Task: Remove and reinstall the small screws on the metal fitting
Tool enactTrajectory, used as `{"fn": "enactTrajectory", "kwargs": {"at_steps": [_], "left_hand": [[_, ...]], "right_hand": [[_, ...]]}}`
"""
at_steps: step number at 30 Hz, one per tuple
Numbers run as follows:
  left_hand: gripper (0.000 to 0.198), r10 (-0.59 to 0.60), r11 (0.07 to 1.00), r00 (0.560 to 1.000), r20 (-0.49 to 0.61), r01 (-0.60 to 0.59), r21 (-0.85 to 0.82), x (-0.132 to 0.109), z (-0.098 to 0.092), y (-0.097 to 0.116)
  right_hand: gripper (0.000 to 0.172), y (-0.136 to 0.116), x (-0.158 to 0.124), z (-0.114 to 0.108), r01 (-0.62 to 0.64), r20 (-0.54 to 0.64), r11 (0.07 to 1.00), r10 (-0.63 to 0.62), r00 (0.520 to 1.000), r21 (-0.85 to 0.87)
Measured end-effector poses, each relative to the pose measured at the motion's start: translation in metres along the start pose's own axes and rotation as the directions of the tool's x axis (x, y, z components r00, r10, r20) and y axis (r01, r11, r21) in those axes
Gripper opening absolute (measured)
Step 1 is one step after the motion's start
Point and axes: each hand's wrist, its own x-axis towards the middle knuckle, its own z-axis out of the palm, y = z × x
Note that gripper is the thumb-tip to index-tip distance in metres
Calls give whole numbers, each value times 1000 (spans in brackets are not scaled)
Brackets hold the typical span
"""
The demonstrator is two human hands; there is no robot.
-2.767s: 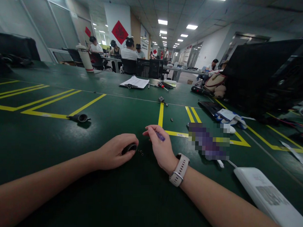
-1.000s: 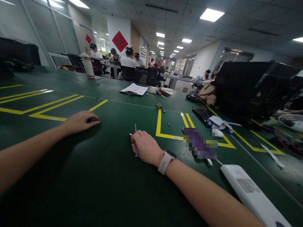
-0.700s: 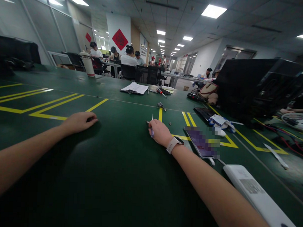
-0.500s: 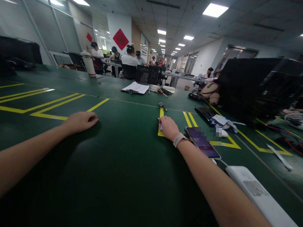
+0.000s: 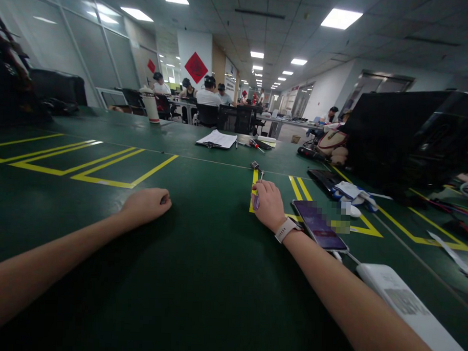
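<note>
My right hand (image 5: 269,203) is closed around what looks like a small screwdriver (image 5: 256,201) with a purple handle. Its thin metal shaft sticks out past my fingers, away from me, beside a small dark metal piece (image 5: 255,165) lying on the green table. A strip of yellow tape (image 5: 252,199) runs next to that hand. On the left, my left hand (image 5: 146,205) rests on the tabletop with its fingers curled into a loose fist. Whatever may be inside it is hidden. A pale watch band (image 5: 286,229) circles my right wrist.
A phone (image 5: 319,227) with a cable lies right of my right wrist, near a white power strip (image 5: 402,299). Farther back are a clipboard with papers (image 5: 217,139), a red-handled screwdriver (image 5: 254,144) and a tall cup (image 5: 151,107). Several people sit at far tables.
The whole scene has shifted slightly rightward as my head turned. The screwdriver's shaft now points away from me, where before its tip showed left of my fingers. My left hand stays curled.
</note>
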Motion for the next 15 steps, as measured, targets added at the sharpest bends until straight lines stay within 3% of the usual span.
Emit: {"fn": "enactTrajectory", "kwargs": {"at_steps": [2,7,9,13,15], "left_hand": [[23,28,1000,1000,15,-27,-3,-18,2,22],[17,272,956,962,8,-269,-121,-56,5,85],[16,325,939,946,14,-320,-128,-64,6,107],[15,423,899,906,19,-417,-134,-70,8,136],[16,448,884,894,4,-442,-153,-70,8,141]], "right_hand": [[19,-12,-6,-4,34,-4,999,-33,999,34],[17,-46,-20,-19,132,25,984,-136,990,116],[17,-57,-26,-24,135,35,965,-147,989,226],[16,-68,-36,-27,-2,48,868,-25,999,497],[19,-70,-40,-26,-149,83,696,127,988,702]]}}
